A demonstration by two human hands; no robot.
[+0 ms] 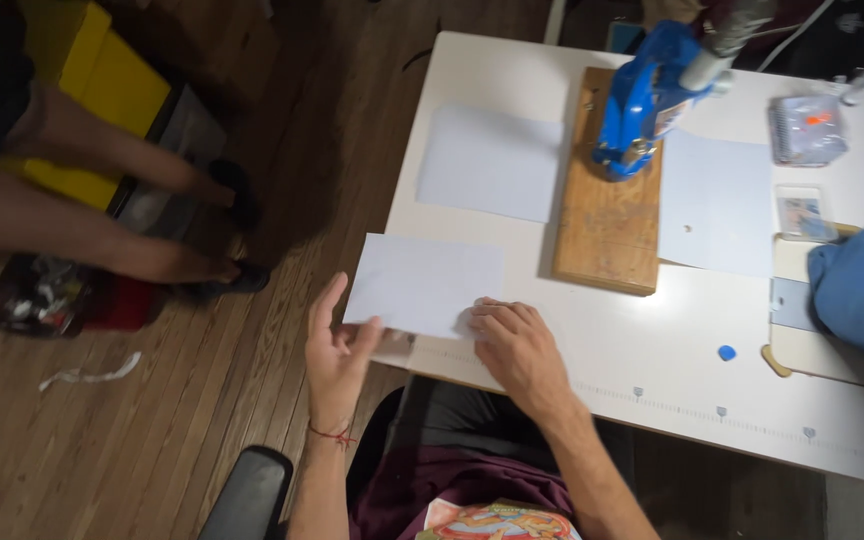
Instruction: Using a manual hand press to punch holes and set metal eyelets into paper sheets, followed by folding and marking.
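The white sheet (422, 283) is lying at the near-left corner of the white table (652, 350), hanging over the edge, long side running left to right. The left hand (334, 350) is pinching its near edge. The right hand (514, 345) is pressing flat on its right corner, fingers spread.
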